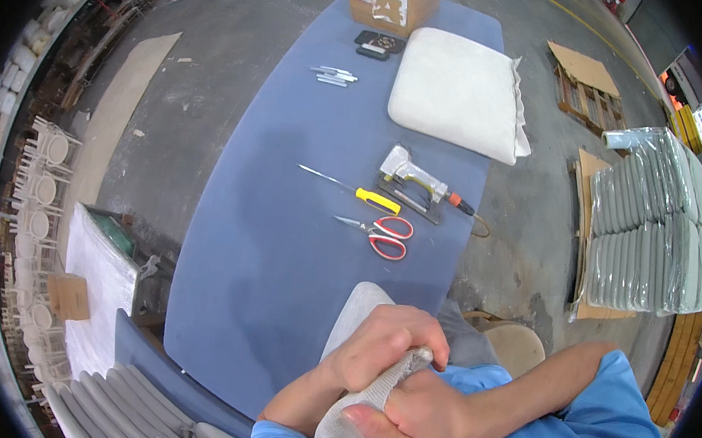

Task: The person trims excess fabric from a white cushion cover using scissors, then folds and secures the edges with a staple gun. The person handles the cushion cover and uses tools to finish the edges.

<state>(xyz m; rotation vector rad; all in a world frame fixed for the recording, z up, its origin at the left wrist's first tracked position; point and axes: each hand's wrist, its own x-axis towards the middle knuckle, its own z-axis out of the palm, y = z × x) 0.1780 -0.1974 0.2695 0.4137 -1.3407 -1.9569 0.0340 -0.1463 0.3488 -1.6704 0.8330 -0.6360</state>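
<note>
A light grey fabric-covered seat cushion [358, 301] stands tilted at the table's near edge, against my body, partly hidden by my arms. My left hand [392, 342] is closed over the cushion's upper edge, with fingers curled round the bunched fabric. Just below it, my right hand [422, 417] grips a fold of the same fabric, thumb pressed on it. Beyond my hands on the blue table [255, 250] lie red-and-white-handled scissors [385, 237], a yellow-handled screwdriver [377, 201] and a staple gun [413, 178] with a hose attached.
A white cushion [456, 89] lies farther up the table. Behind it stand a basket [393, 8] with white stuffing and a dark case [379, 44], near several pens [333, 76]. Grey cushions are stacked at left [128, 413] and, wrapped in plastic, at right [644, 223]. A stool [514, 346] stands beside me.
</note>
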